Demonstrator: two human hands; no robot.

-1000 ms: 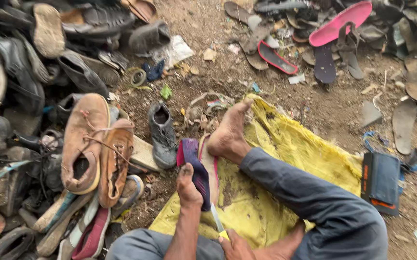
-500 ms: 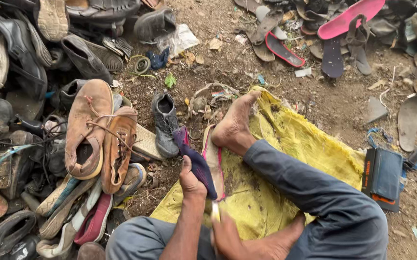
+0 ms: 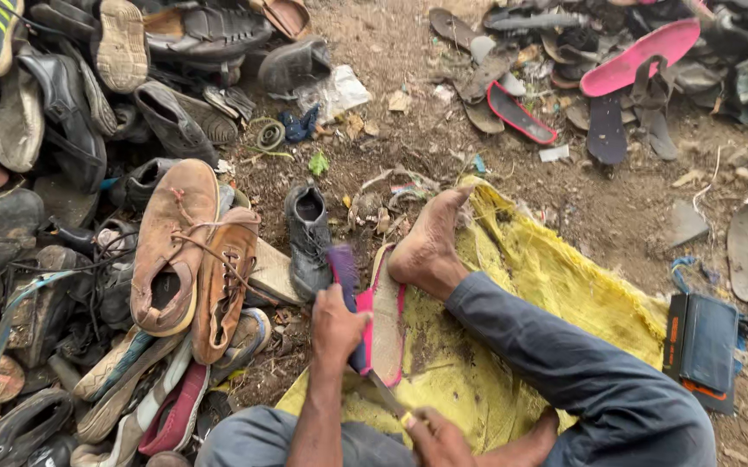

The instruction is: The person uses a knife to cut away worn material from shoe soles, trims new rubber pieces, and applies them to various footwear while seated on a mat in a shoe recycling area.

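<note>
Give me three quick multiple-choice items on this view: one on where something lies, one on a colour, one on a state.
1. Where does the bare foot rest?
A. on the yellow sack
B. on the heap of shoes
C. inside a boot

2. What colour edges the shoe sole by the left hand?
A. green
B. pink
C. white

3. How does the left hand stand?
A. open and flat on the dirt
B. closed around the sole's dark upper part
C. resting on the knee

Answers:
1 A, the heel and sole press on the yellow sack spread over the ground.
2 B, a pink rim runs round the tan sole.
3 B, its fingers wrap the dark piece, while the right hand holds a thin blade toward it.
</note>
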